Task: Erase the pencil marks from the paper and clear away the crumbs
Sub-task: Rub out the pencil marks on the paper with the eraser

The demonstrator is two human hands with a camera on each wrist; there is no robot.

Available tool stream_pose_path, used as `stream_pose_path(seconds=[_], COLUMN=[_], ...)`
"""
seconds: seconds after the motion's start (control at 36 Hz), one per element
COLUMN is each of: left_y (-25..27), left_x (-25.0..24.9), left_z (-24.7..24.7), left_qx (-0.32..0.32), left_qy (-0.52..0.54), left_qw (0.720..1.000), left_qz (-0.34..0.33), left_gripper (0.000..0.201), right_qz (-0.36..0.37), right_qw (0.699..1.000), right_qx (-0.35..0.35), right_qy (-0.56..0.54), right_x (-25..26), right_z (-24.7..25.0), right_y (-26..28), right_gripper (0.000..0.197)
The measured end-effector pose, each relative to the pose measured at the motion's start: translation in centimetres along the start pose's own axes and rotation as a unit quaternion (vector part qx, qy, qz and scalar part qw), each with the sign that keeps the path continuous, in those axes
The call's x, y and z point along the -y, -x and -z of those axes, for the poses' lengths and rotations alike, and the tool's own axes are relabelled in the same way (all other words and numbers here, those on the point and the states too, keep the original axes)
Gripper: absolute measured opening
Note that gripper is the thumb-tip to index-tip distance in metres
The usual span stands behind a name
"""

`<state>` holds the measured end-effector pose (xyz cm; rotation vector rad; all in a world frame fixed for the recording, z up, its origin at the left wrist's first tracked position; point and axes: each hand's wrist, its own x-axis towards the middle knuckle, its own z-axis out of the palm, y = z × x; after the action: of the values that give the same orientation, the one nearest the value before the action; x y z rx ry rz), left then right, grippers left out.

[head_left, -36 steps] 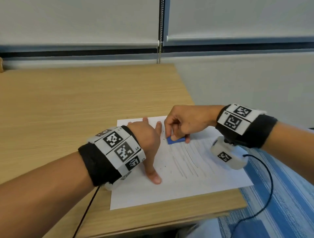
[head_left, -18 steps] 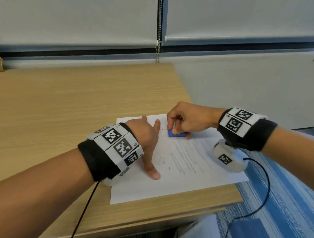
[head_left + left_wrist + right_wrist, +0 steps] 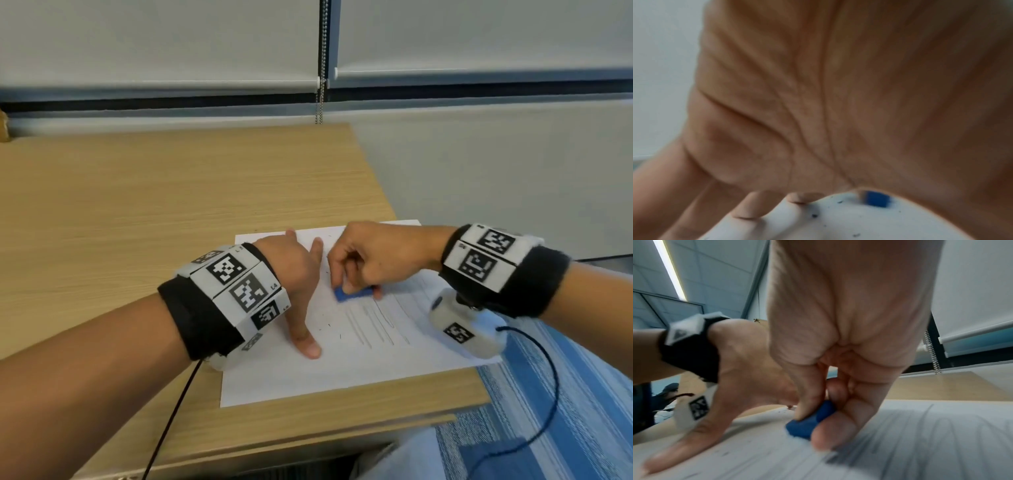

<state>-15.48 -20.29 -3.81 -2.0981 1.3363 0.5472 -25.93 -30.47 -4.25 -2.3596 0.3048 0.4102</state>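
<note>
A white sheet of paper [image 3: 294, 380] lies at the near right corner of the wooden desk [image 3: 137, 212], with grey pencil lines [image 3: 373, 322] down its middle. My right hand [image 3: 373, 260] pinches a blue eraser [image 3: 349, 294] against the paper above those lines; the right wrist view shows thumb and fingers curled round the eraser [image 3: 812, 421]. My left hand [image 3: 301, 281] lies flat on the paper's left part, fingers spread and straight, thumb pointing toward me. Dark crumbs [image 3: 330, 325] dot the paper between the hands, and crumbs [image 3: 815, 215] show near the eraser [image 3: 876, 198] in the left wrist view.
The desk's right edge [image 3: 376, 185] and front edge run close to the paper, whose right corner overhangs. Blue striped carpet [image 3: 565, 411] lies below on the right. A beaded blind cord [image 3: 321, 61] hangs at the back wall. A black cable [image 3: 548, 377] trails from my right wrist.
My right hand slid the eraser up the paper away from me, then back toward me and left. The left hand stays pressed flat on the sheet.
</note>
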Motion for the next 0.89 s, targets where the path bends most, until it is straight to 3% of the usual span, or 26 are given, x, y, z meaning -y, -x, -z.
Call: stream_pose_path(seconds=[0.03, 0.11, 0.19, 0.25, 0.28, 0.33, 0.44, 0.61, 0.78, 0.89], left_y=[0.1, 0.8, 0.2, -0.2, -0.1, 0.2, 0.9, 1.1, 1.1, 1.1], left_x=[-0.2, -0.7, 0.0, 0.4, 0.4, 0.1, -0.6, -0.5, -0.6, -0.7], left_z=[-0.2, -0.2, -0.8, -1.1, -1.0, -0.8, -0.2, -0.1, -0.3, -0.3], left_qx=[0.002, 0.024, 0.007, -0.032, -0.042, -0.012, 0.016, 0.02, 0.016, 0.013], left_qy=[-0.008, -0.045, 0.009, 0.077, 0.078, 0.025, -0.034, -0.033, -0.035, -0.036], left_qw=[1.0, 0.999, 1.0, 0.997, 0.996, 1.0, 0.999, 0.999, 0.999, 0.999], left_qz=[-0.001, -0.009, -0.005, 0.003, -0.003, -0.011, -0.013, -0.019, -0.007, -0.008], left_gripper=[0.143, 0.153, 0.153, 0.123, 0.121, 0.148, 0.154, 0.154, 0.156, 0.156], right_qz=[-0.004, -0.014, -0.016, -0.011, -0.007, -0.004, -0.013, 0.0, -0.016, 0.008], right_qw=[0.999, 0.995, 0.999, 0.999, 0.999, 1.0, 0.998, 0.999, 0.997, 0.999], right_qx=[-0.032, -0.098, -0.034, 0.032, 0.042, 0.013, -0.068, 0.046, -0.073, 0.037], right_qy=[0.002, 0.002, -0.022, -0.01, 0.001, 0.016, -0.008, -0.022, -0.01, -0.036], right_x=[0.1, 0.0, -0.2, 0.1, 0.3, 0.4, -0.1, 0.1, -0.1, 0.1], right_z=[0.2, 0.0, -0.7, -1.0, -1.0, -0.7, -0.7, -1.7, -1.5, -2.3], right_y=[-0.3, -0.6, 0.4, 1.2, 1.3, 1.0, 0.9, 2.3, 1.7, 3.3], right_gripper=[0.009, 0.004, 0.008, 0.01, 0.011, 0.011, 0.01, 0.012, 0.012, 0.013])
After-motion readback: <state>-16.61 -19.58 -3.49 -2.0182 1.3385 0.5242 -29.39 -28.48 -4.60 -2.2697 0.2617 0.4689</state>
